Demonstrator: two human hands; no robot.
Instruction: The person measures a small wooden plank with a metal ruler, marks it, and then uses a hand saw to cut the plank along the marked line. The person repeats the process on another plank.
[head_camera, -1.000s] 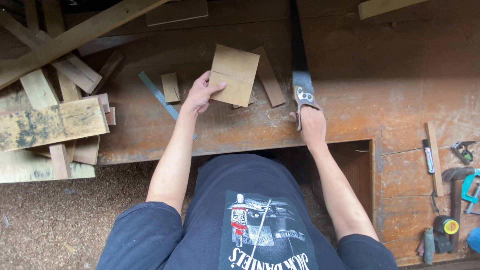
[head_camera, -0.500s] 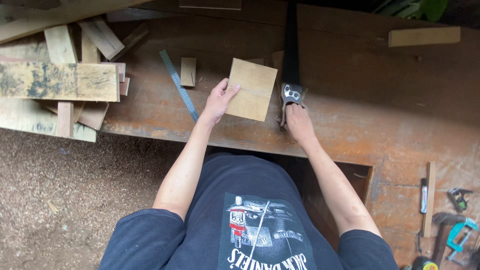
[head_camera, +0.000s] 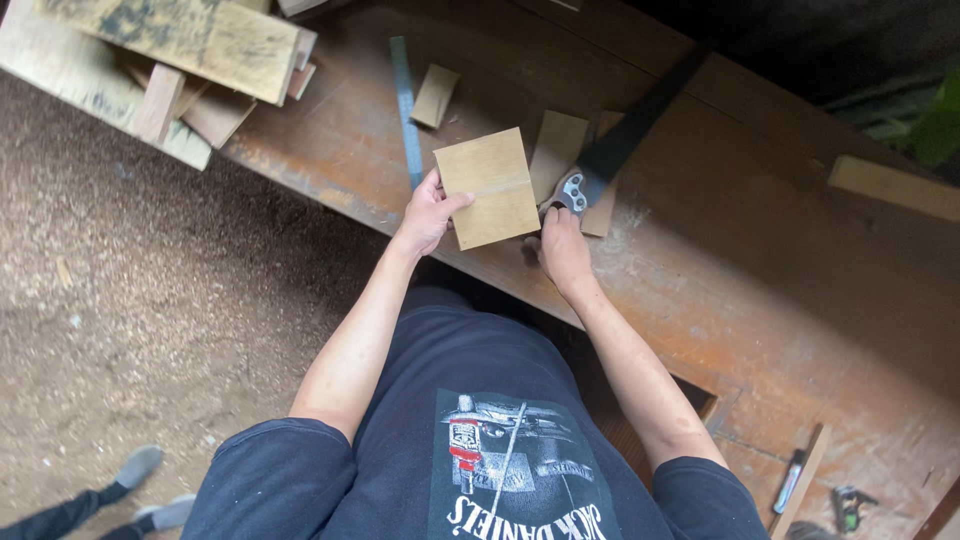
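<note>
— What is the left hand (head_camera: 428, 212) doing?

— It is holding a square, pale wooden board (head_camera: 488, 187) by its left edge, thumb lying across the face and the fingers curled behind, so the grip is pinching the board. The board is being held up just over the near edge of the workbench (head_camera: 760, 250), tilted a little.

— And the right hand (head_camera: 562, 248)?

— It is wrapping around the handle of a handsaw (head_camera: 610, 158), fingers closing on the grey and black grip. The dark blade is running away from the hand toward the far edge of the bench. The handle is sitting just beside the right edge of the board.

— What is lying under the saw?

— Two flat wood offcuts (head_camera: 556, 150), near the bench's near edge, partly covered by the board and the saw handle. I cannot tell whether the blade is touching them.

— Anything else around?

— A long metal ruler (head_camera: 405, 105) is lying left of the board, pointing from the near edge toward the far side. A small wood block (head_camera: 436, 96) is sitting just beside it. A stack of planks (head_camera: 180, 50) is overhanging the bench's left end. A pale strip of wood (head_camera: 892, 186) is lying toward the right side, well apart from the hands. At the near right corner a marker-like tool (head_camera: 789, 482) is resting against a thin batten (head_camera: 803, 478).

— And off the bench?

— Sawdust is covering the ground (head_camera: 130, 300), and another person's shoes (head_camera: 150, 490) are showing at the bottom left.
</note>
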